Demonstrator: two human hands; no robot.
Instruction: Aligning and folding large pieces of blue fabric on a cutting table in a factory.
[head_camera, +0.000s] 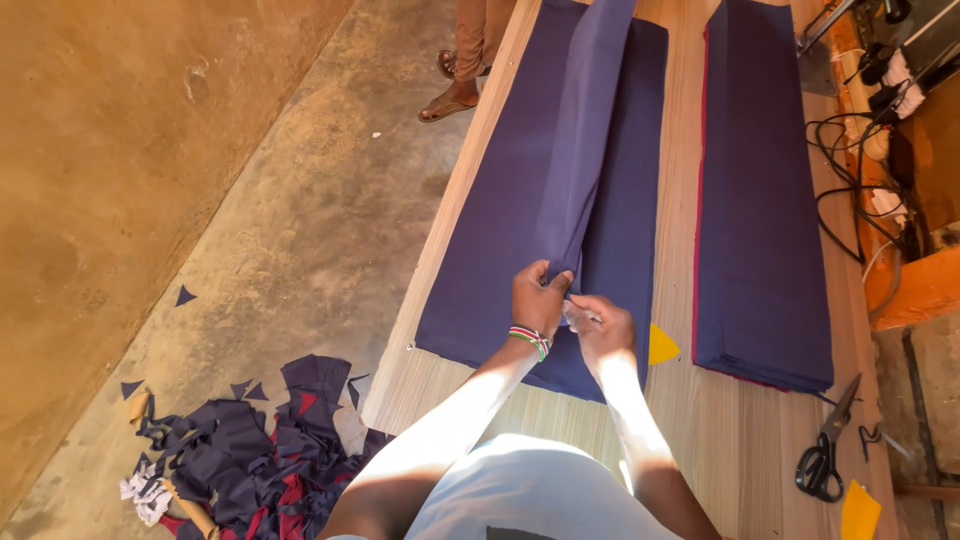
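**Pinching the strip end**

Head view: my left hand (540, 298) pinches the folded strip (585, 140) atop the navy cloth (480, 260); my right hand (605, 325), fingers closed on its edge, sits beside. I'd keep edges aligned, tension even. Scissors (825, 450) lie right of the cloth.

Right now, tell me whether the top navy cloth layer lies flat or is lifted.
Lifted. Both hands, left hand and right hand, pinch its near end, and the top layer rises in a fold above the stack.

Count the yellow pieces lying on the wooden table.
2. One yellow piece lies beside the right hand, at the edge of the dark blue fabric. The other yellow piece sits near the scissors. More may be hidden under fabric.
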